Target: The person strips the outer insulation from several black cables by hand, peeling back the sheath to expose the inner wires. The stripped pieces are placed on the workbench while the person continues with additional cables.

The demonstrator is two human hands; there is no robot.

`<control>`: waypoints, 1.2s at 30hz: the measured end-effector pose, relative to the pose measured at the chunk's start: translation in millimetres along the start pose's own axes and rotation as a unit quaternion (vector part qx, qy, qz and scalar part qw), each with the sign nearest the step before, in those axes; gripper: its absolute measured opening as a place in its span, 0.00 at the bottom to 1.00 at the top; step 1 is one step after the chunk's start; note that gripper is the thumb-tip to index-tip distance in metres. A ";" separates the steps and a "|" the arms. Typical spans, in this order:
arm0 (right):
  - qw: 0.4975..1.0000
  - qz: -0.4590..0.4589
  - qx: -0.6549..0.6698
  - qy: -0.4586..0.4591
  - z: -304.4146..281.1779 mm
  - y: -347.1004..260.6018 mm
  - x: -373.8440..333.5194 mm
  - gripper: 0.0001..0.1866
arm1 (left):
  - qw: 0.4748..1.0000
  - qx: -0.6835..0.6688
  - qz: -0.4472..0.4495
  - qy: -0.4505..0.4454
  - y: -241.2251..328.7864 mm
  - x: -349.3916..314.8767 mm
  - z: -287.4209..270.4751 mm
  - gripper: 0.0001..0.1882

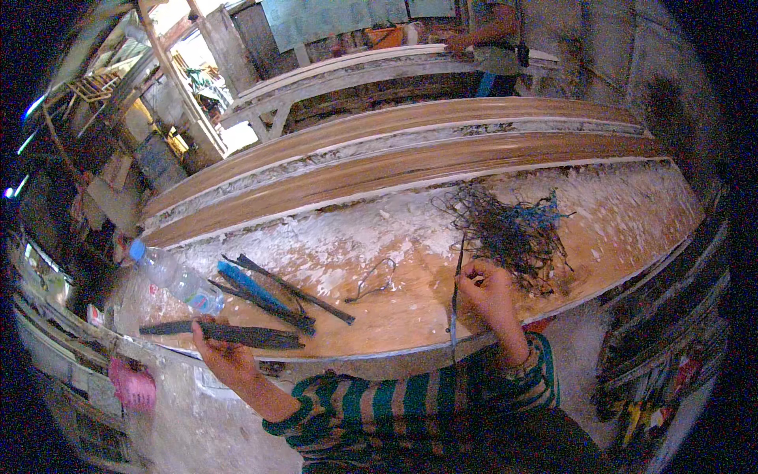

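My left hand (223, 351) is closed around a long dark bundle of strips (264, 336) at the table's near left edge. Between the fingertips of my right hand (489, 291) is a thin dark strip (455, 304), which hangs down over the near edge. Just beyond that hand lies a tangled heap of black and blue strings (521, 233). More tied-looking dark bundles (304, 300) and a blue one (251, 286) rest on the wood beyond my left hand. A loose loop of cord (371, 280) lies between the two hands.
A clear plastic bottle with a blue cap (178, 278) lies at the table's left end. White flakes cover much of the wooden table (410, 316). Long boards (395, 162) run along its far side. Behind, another person (493, 47) stands at a long bench (332, 77). A pink basket (133, 385) is low at left.
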State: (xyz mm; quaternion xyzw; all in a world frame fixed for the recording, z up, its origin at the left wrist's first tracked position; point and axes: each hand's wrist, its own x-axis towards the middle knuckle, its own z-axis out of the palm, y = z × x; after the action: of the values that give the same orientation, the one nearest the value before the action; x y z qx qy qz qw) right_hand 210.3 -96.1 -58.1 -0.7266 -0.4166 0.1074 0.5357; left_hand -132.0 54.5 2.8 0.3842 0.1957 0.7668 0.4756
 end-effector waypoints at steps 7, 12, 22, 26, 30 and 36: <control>0.996 -0.063 -0.054 0.029 13.2 0.7 -0.4 0.12 | 0.959 0.152 -0.235 -0.054 -36.3 -41.4 51.4 0.15; 0.997 -0.069 0.014 0.024 16.1 -6.2 -1.6 0.15 | 0.878 0.228 -0.300 -0.296 -68.2 -77.3 101.6 0.11; 0.932 0.117 0.208 -0.274 0.2 -33.3 -13.0 0.11 | 0.831 0.224 -0.298 -0.413 -85.6 -108.7 120.6 0.11; 0.921 0.141 0.238 -0.276 -2.1 -34.3 -11.5 0.07 | 0.818 0.228 -0.278 -0.448 -78.0 -110.5 123.8 0.09; 0.923 0.118 0.245 -0.272 -3.8 -32.3 -11.4 0.04 | 0.809 0.210 -0.317 -0.448 -76.4 -110.7 124.5 0.08; 0.933 0.099 0.254 -0.237 0.2 -30.6 -15.7 0.02 | 0.804 0.225 -0.312 -0.453 -79.2 -112.4 122.2 0.05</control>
State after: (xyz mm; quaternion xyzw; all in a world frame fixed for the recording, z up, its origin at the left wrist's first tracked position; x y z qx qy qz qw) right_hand 185.3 -104.9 -36.2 -0.5572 -0.4164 0.4310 0.5748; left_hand 37.0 -15.1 -18.4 0.7021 0.2342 0.2504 0.6241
